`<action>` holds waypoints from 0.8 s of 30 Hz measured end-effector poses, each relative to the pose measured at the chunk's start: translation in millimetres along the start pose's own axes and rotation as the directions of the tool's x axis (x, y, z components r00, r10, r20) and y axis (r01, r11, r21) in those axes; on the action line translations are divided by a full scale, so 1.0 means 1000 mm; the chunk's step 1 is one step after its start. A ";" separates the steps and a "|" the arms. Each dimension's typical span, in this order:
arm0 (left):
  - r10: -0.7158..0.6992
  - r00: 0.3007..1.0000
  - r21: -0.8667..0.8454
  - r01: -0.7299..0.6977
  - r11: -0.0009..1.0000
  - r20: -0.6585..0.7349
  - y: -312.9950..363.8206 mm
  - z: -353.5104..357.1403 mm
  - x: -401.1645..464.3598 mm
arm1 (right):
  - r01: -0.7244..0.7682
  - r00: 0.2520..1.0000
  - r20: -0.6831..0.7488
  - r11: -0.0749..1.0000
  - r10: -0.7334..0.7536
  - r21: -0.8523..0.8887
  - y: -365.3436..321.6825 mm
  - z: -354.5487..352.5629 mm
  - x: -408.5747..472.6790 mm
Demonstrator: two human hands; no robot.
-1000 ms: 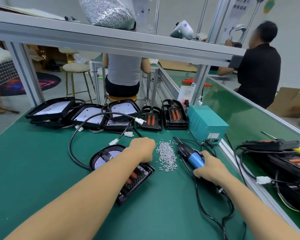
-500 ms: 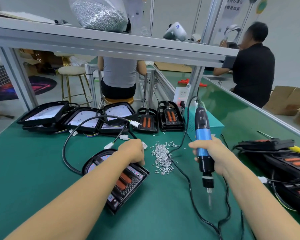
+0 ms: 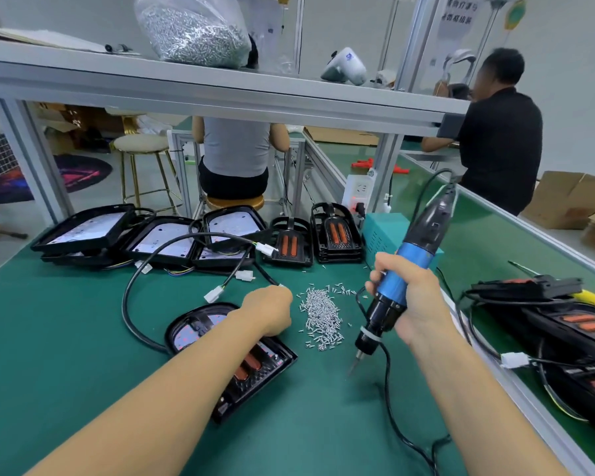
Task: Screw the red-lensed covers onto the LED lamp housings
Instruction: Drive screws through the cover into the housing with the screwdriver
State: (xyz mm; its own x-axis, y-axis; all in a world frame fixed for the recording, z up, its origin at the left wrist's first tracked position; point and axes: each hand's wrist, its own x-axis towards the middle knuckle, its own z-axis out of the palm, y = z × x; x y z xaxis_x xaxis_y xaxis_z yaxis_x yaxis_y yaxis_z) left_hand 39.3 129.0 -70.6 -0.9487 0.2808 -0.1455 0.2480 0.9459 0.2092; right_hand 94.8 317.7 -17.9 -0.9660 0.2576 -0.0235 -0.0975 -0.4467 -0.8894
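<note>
Red-lensed cover (image 3: 251, 364) pinned by fisted left hand (image 3: 267, 309); right hand (image 3: 414, 300) gripping electric screwdriver (image 3: 397, 290), now tilted toward screws (image 3: 320, 317): fastening imminent.

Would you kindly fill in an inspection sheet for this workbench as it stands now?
Surface: green mat, no damage seen.
Job's things: lamp housing with red-lensed cover under left hand; loose screws beside it; open housings and spare covers at the back.
Clutter: bag of screws on shelf.
Grippers: left hand fisted on lamp; right hand grips electric screwdriver, bit down.
Cables: black lamp cable loops left; screwdriver cord trails.
Surroundings: two people at neighbouring benches.
</note>
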 end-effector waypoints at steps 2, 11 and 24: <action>0.011 0.995 -0.293 -0.041 0.955 -0.103 -0.005 -0.007 -0.004 | 0.050 0.999 -0.015 0.998 -0.049 0.045 -0.002 0.003 -0.001; -0.127 0.983 -0.968 -0.100 0.231 -0.132 -0.051 -0.018 -0.057 | 0.103 0.994 -0.046 0.995 -0.104 -0.017 0.005 0.037 -0.001; -0.237 0.969 -0.994 -0.088 -0.062 -0.071 -0.058 -0.014 -0.111 | 0.079 0.995 0.006 0.824 -0.099 0.561 0.014 0.096 -0.014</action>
State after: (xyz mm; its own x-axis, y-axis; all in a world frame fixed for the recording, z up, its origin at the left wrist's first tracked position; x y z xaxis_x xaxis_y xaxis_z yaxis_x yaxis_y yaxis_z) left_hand 127.2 40.3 -52.8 -0.9919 0.0369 -0.1216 -0.1269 -0.2452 0.9611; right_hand 84.3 225.6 14.2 -0.9529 0.2957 0.0675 -0.2909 -0.8283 -0.4788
